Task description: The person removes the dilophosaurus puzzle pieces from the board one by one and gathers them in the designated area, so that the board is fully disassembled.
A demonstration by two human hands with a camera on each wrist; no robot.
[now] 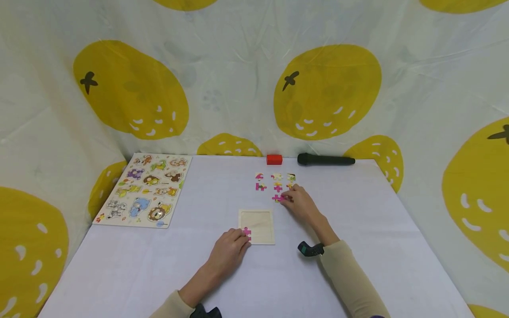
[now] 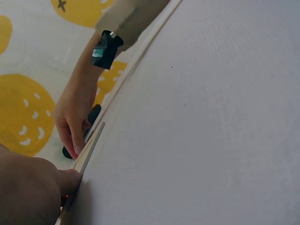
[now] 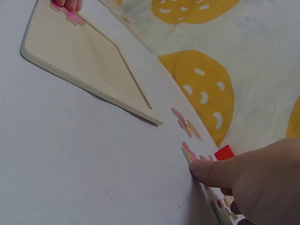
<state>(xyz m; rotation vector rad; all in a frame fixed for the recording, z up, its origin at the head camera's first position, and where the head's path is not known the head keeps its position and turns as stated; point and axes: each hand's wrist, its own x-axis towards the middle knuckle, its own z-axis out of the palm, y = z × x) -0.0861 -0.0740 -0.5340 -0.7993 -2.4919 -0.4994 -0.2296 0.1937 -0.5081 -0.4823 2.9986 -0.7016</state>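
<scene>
A square wooden puzzle tray lies in front of the person, with a pink jigsaw piece in its lower left corner. The left hand rests there, fingertips on that piece; in the left wrist view its thumb touches the tray's edge. Beyond the tray, the right hand pinches a pink and yellow jigsaw piece that lies low on the table. The right wrist view shows the thumb against the piece's edge. Other fingers are partly hidden.
More jigsaw pieces lie in rows just past the right hand. A red block and a dark microphone-shaped object are at the table's back edge. On the left lies an animal puzzle board. A patterned curtain hangs behind.
</scene>
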